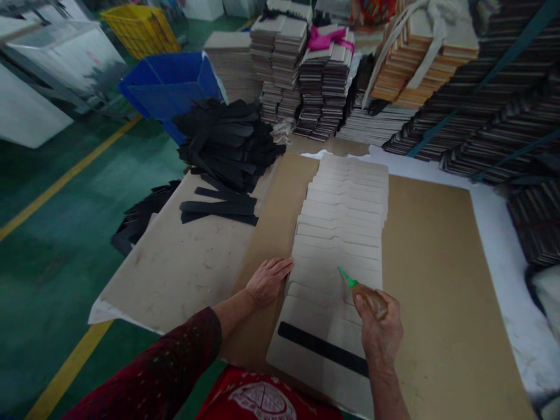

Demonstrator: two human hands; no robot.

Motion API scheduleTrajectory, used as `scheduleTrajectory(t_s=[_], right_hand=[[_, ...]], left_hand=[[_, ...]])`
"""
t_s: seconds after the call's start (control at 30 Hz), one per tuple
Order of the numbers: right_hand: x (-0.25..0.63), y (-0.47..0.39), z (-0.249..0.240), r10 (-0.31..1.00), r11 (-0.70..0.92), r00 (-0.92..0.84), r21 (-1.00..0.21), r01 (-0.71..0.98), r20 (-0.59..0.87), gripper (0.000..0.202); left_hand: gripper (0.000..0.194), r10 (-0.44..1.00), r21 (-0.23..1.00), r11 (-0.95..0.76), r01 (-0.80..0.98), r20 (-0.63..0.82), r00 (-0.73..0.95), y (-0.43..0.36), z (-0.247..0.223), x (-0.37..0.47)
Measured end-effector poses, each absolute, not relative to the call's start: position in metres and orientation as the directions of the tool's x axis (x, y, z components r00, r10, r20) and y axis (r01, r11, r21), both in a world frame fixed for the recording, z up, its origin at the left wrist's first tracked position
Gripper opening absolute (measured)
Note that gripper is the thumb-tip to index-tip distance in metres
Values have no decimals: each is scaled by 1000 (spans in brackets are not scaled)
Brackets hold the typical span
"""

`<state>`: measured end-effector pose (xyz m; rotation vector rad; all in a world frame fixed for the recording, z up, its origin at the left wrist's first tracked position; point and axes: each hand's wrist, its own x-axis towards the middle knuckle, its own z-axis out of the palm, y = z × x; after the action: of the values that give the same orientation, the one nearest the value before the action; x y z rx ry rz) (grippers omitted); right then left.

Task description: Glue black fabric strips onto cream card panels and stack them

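Observation:
My right hand [381, 332] is wrapped round a brownish glue bottle [370, 298], its green nozzle pointing away to the left over the row of pale boards [341, 224]. These boards overlap like steps, running from near my body to the far side. With fingers stretched out, my left hand [268, 283] lies at the left edge of the row, fingertips touching it. Across the nearest board lies a black strip [321, 348], its right end partly hidden by my right wrist. Whether the nozzle tip touches a board, I cannot tell.
Loose black strips [219, 209] and a heap of black strips [227, 143] lie on the left of the table [175, 280]. Behind stand a blue bin [170, 81], a yellow crate [142, 29] and tied board stacks [326, 81]. Dark stacks [494, 105] line the right side.

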<state>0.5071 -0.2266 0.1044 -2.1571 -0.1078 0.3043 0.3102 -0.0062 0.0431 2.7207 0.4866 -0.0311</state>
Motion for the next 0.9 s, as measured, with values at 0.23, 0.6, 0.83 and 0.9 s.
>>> scheduleTrajectory(t_s=[0.23,0.6,0.83,0.9], right_hand=[[504,-223,103,240,-597,953,-802,-5,-185,66],[482,-202,100,377,-577,913,-811,98,-158,58],[469,-188,95,443,-536,885,-834,134,-143,56],[462,-181,93,490,-511,864,-842,177,-116,53]], left_hand=[[55,333,364,-866,342,-90,939,-7,47,311],[55,331,384,-862,333,-72,941,-6,45,309],[55,327,378,-866,328,-69,942,-7,42,308],[54,325,378,-867,326,-68,943,-7,41,308]])
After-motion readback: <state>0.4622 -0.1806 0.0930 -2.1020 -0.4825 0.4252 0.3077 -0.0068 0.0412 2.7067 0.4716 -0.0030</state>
